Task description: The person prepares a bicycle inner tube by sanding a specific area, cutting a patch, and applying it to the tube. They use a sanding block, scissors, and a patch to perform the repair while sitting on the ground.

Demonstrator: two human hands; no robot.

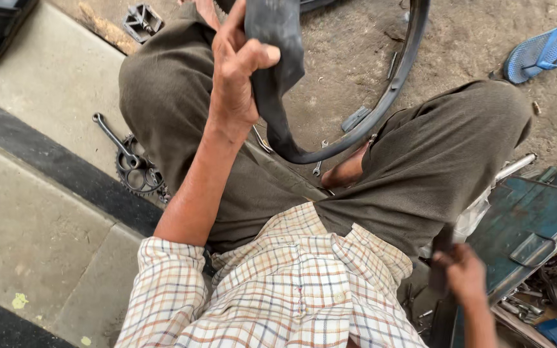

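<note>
My left hand (pixel 236 71) is raised between my knees and grips a floppy black rubber inner tube (pixel 277 58), thumb pressed over its fold. The tube hangs down beside a black bicycle wheel rim (pixel 391 90) that curves across the dirt ground in front of me. My right hand (pixel 467 274) is low at my right side, beside an open metal toolbox, closed on a dark flat object (pixel 441 254) whose kind I cannot tell. I squat in olive trousers and a checked shirt.
A crank arm with chainring (pixel 133 167) lies on the concrete step at left, a pedal (pixel 143 19) further up. A small spanner (pixel 319 166) lies between my feet. A blue sandal (pixel 546 48) lies at upper right. The teal toolbox (pixel 530 212) holds several tools.
</note>
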